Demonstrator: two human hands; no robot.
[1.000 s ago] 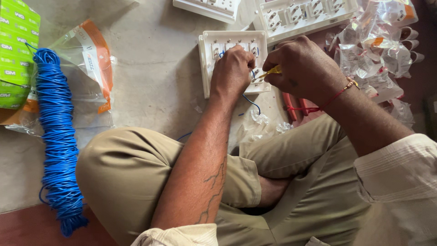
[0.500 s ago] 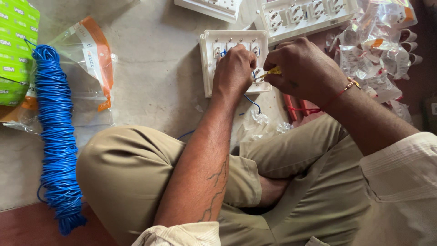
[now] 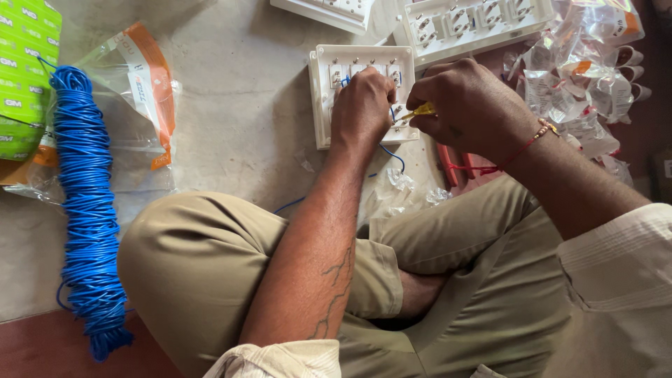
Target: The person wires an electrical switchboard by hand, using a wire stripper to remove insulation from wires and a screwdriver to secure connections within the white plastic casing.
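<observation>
A white switch panel [image 3: 329, 105] lies back-side up on the floor in front of my crossed legs. My left hand [image 3: 360, 108] rests on it, fingers closed around a thin blue wire [image 3: 392, 155] at its terminals. My right hand [image 3: 465, 105] grips a small yellow-handled screwdriver [image 3: 418, 110] whose tip points at the panel's right side, close to my left fingers. A red thread bracelet circles my right wrist.
A long coil of blue wire [image 3: 87, 210] lies at the left beside a green box [image 3: 24, 70] and a clear plastic bag [image 3: 133, 84]. Two more white switch panels [image 3: 469, 24] lie further off. Clear packets [image 3: 584, 77] pile at right, red-handled pliers [image 3: 455, 168] beneath my wrist.
Both hands stay on the panel with only slight shifts; the screwdriver remains at the same terminal area.
</observation>
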